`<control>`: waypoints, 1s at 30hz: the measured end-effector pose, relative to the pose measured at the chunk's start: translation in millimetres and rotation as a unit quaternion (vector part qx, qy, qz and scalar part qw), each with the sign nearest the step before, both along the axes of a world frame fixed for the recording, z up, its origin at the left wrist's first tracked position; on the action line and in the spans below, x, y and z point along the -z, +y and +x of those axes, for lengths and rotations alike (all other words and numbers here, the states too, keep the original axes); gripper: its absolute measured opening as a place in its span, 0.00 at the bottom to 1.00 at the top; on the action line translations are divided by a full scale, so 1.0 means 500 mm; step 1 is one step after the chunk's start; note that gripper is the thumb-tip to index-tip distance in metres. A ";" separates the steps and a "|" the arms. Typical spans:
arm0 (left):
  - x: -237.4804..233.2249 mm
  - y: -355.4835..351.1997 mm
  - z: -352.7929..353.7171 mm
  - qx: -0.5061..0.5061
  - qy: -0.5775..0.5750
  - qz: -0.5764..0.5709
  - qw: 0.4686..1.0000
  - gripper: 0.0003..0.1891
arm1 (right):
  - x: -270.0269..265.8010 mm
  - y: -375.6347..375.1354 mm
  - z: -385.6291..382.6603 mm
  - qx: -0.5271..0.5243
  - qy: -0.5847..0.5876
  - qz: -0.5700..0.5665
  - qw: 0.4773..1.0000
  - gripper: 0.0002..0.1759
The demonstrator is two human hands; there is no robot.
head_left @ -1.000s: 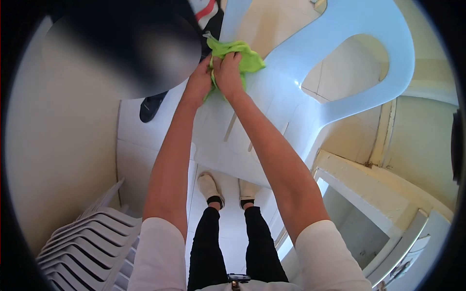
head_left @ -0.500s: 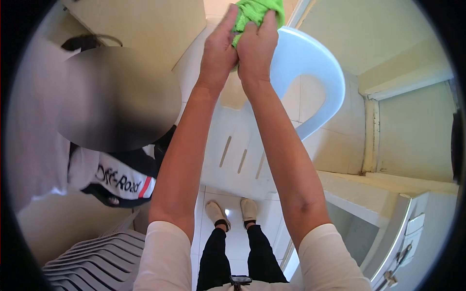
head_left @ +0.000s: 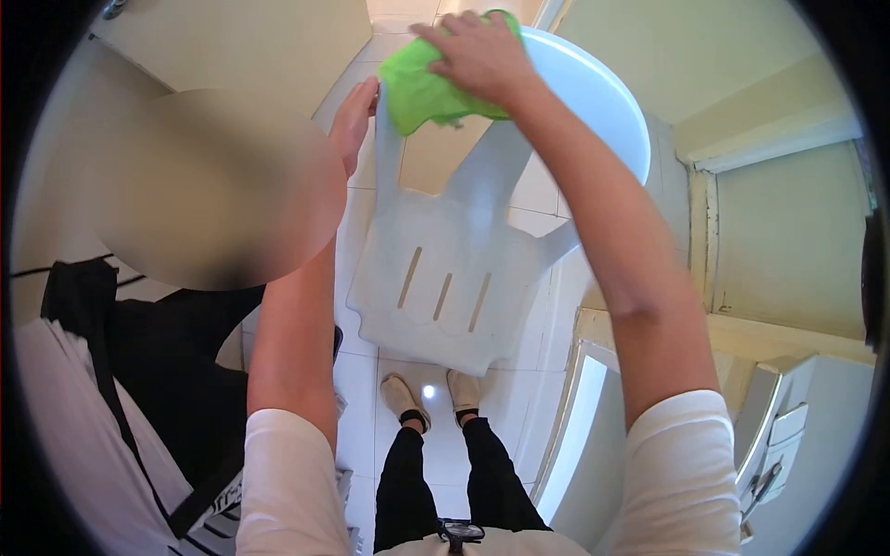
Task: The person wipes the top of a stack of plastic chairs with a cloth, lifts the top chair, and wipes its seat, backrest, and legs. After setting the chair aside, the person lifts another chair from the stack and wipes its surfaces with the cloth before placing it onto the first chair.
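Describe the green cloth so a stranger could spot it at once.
Start at the white plastic chair in the middle of the view. Follow its backrest up to the curved top, where the right hand presses a crumpled cloth. It is the only bright green thing in view.

A floor (head_left: 357,394) of pale, glossy tiles with thin grout lines carries everything here, and a spot of light glints off it between the feet. A white plastic chair (head_left: 445,269) stands on it, its seat cut with three narrow slots and its curved back rising towards the top of the view, where a green cloth (head_left: 422,93) lies over the rim. Just in front of the seat's near edge, two light shoes (head_left: 405,398) rest side by side on the tiles.
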State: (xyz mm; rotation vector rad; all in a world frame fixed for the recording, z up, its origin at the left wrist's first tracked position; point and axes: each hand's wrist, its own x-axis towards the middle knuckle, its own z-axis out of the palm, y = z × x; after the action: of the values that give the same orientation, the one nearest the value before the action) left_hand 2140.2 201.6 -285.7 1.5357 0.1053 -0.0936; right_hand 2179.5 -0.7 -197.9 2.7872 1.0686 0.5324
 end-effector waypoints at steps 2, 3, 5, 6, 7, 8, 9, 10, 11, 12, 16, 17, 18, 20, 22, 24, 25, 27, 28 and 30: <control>0.038 -0.004 0.030 0.095 -0.099 0.020 0.990 0.17 | -0.017 -0.068 -0.026 0.006 -0.055 0.094 0.994 0.28; 0.026 -0.021 0.027 0.098 -0.097 0.019 0.990 0.17 | -0.024 -0.093 -0.031 0.062 -0.015 0.088 0.994 0.31; -0.023 -0.085 0.005 0.056 -0.076 0.182 0.979 0.11 | -0.044 -0.162 -0.052 0.145 0.067 0.113 0.981 0.35; -0.013 -0.099 0.013 0.062 -0.073 0.179 0.979 0.11 | -0.048 -0.203 -0.063 0.173 0.110 0.143 0.968 0.36; -0.002 -0.115 0.024 0.047 -0.156 0.269 0.949 0.10 | -0.024 -0.255 -0.065 0.201 0.023 0.135 0.970 0.33; 0.010 -0.130 0.031 0.032 -0.237 0.353 0.904 0.09 | 0.002 -0.305 -0.068 0.226 -0.065 0.125 0.964 0.30; 0.010 -0.146 0.029 0.036 -0.236 0.350 0.906 0.09 | 0.004 -0.346 -0.091 0.266 -0.049 0.155 0.950 0.28; 0.006 -0.160 0.027 0.038 -0.245 0.357 0.900 0.09 | 0.008 -0.381 -0.127 0.307 -0.033 0.185 0.933 0.25; 0.001 -0.175 0.022 0.038 -0.255 0.365 0.894 0.09 | 0.016 -0.413 -0.157 0.329 -0.044 0.209 0.920 0.26; 0.003 -0.187 0.020 0.044 -0.255 0.362 0.896 0.09 | 0.030 -0.440 -0.187 0.351 -0.055 0.233 0.905 0.27; 0.008 -0.193 0.014 0.018 -0.281 0.386 0.879 0.08 | 0.156 -0.496 -0.325 0.421 -0.008 0.496 0.760 0.23; 0.011 -0.182 0.017 0.010 -0.265 0.395 0.879 0.07 | 0.220 -0.484 -0.360 0.371 -0.016 0.558 0.742 0.20; 0.018 -0.171 0.020 0.014 -0.265 0.397 0.879 0.07 | 0.283 -0.459 -0.395 0.385 -0.017 0.571 0.724 0.20; 0.031 -0.148 0.024 0.009 -0.223 0.418 0.880 0.07 | 0.438 -0.421 -0.465 0.394 0.018 0.561 0.728 0.23; 0.026 -0.130 0.021 0.018 -0.205 0.420 0.884 0.08 | 0.504 -0.385 -0.482 0.429 0.014 0.550 0.717 0.22; 0.021 -0.120 0.005 0.037 -0.183 0.419 0.888 0.09 | 0.538 -0.422 -0.486 0.467 0.145 0.549 0.678 0.21; 0.012 -0.121 -0.010 0.041 -0.153 0.414 0.896 0.10 | 0.537 -0.434 -0.479 0.467 0.133 0.533 0.693 0.20; -0.003 -0.116 -0.055 0.042 -0.125 0.410 0.903 0.12 | 0.531 -0.454 -0.466 0.463 0.123 0.524 0.704 0.19; 0.002 -0.110 -0.089 0.021 -0.098 0.370 0.923 0.13 | 0.529 -0.472 -0.455 0.457 0.112 0.511 0.720 0.18; 0.006 -0.106 -0.171 -0.021 -0.068 0.307 0.949 0.14 | 0.556 -0.528 -0.400 0.411 0.123 0.488 0.760 0.18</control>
State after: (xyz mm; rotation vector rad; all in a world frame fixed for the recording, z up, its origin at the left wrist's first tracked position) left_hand 2054.9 148.6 -288.8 2.1572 0.0592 0.0897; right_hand 1979.5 -264.6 -475.7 3.7674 -0.7964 0.7172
